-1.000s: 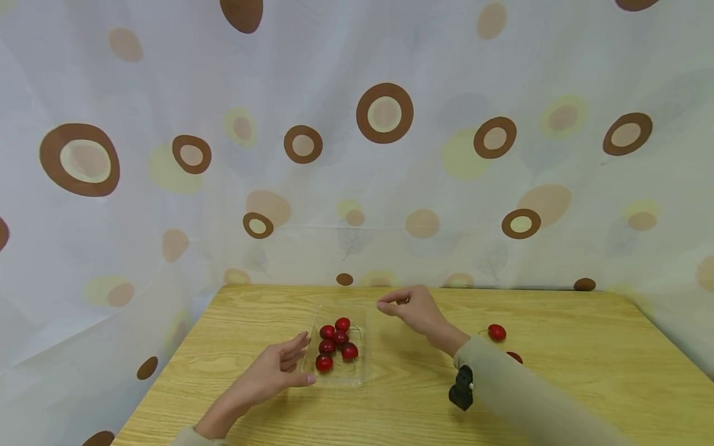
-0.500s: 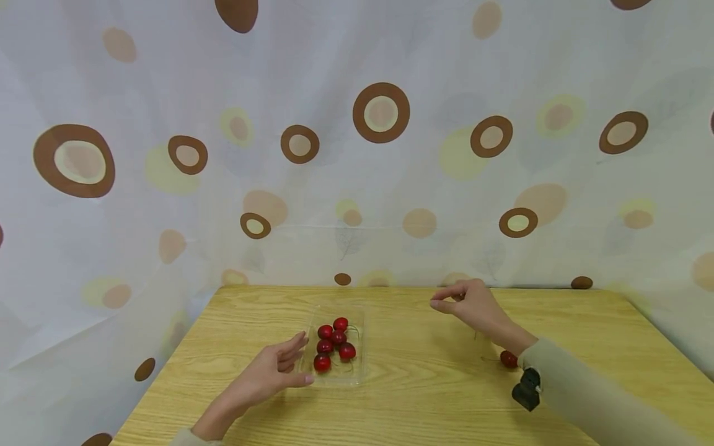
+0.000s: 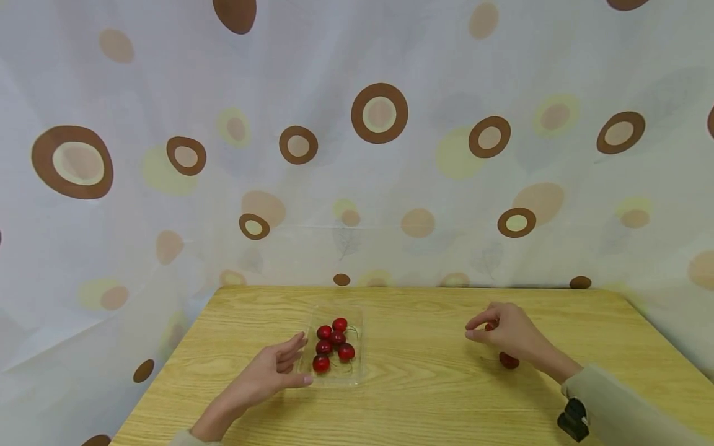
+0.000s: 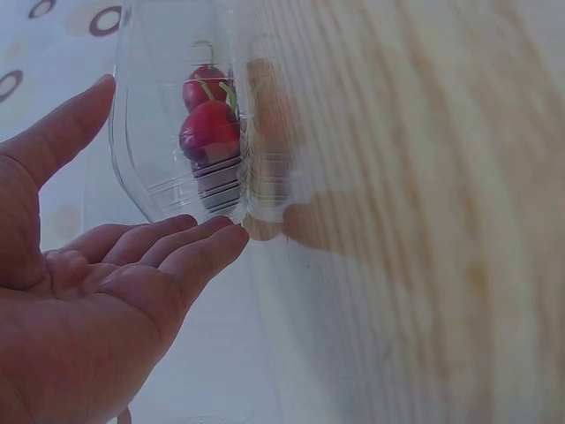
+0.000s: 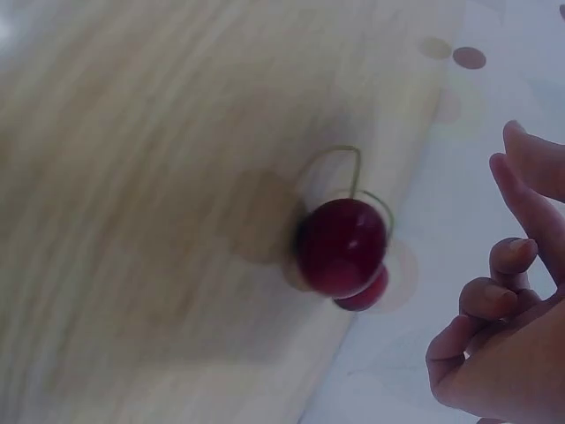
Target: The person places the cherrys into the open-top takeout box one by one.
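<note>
A clear plastic tray [image 3: 357,365] on the table holds several red cherries [image 3: 337,337] with green stems. My left hand [image 3: 262,375] is at its left side, thumb and fingers spread; in the left wrist view the fingers [image 4: 203,256] reach the tray wall [image 4: 146,132]. On the right, my right hand [image 3: 513,334] hovers over two loose cherries, thumb and forefinger close together and the other fingers curled loosely. One cherry [image 3: 508,360] lies below the hand, and another [image 3: 491,326] is partly hidden behind its fingers. The right wrist view shows the nearer cherry [image 5: 344,247] apart from the hand.
The wood-grain table [image 3: 413,384] extends between the tray and the loose cherries. A pale curtain [image 3: 323,186] with brown and yellow spots hangs behind the table and along its left. A black device [image 3: 573,420] sits on the right wrist.
My right hand has moved right, away from the tray, then down to the loose cherries. The left hand has stayed beside the tray, and the cherries in it have not moved.
</note>
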Demonstrator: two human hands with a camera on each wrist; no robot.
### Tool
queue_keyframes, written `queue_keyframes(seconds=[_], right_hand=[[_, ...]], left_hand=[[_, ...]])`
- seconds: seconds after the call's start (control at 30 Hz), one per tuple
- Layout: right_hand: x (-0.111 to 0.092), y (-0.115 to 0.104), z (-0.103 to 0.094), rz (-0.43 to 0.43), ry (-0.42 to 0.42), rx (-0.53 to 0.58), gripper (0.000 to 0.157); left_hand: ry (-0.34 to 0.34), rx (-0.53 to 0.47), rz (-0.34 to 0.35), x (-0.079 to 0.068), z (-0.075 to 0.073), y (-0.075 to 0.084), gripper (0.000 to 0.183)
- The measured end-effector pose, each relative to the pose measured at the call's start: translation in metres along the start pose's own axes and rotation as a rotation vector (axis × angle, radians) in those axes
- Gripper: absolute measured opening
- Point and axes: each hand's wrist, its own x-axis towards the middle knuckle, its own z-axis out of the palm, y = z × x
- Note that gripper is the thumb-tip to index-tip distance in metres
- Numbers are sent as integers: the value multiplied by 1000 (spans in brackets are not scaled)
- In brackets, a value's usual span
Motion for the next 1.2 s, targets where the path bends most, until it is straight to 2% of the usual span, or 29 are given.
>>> queue_keyframes(seconds=[0.13, 0.23, 0.37, 0.47, 0.8, 0.97, 1.2], right_hand=[[-8, 11, 1, -8, -26, -21, 17], [-13, 17, 3, 46, -41, -14, 19], [-18, 21, 5, 67, -26, -102, 18], [-21, 25, 6, 12, -5, -212, 17], [-25, 30, 9, -115, -3, -353, 12], [-24, 31, 11, -131, -1, -390, 16], [-23, 29, 14, -117, -16, -382, 18]], left_hand=[[1, -4, 1, 0, 0, 0, 91], [5, -3, 0, 0, 1, 0, 91], [9, -4, -2, 0, 0, 0, 91], [7, -11, -5, 0, 0, 0, 91], [-5, -32, -8, 1, 0, -1, 90], [-5, -32, 1, 1, -1, -1, 91], [-13, -44, 1, 1, -1, -2, 90]])
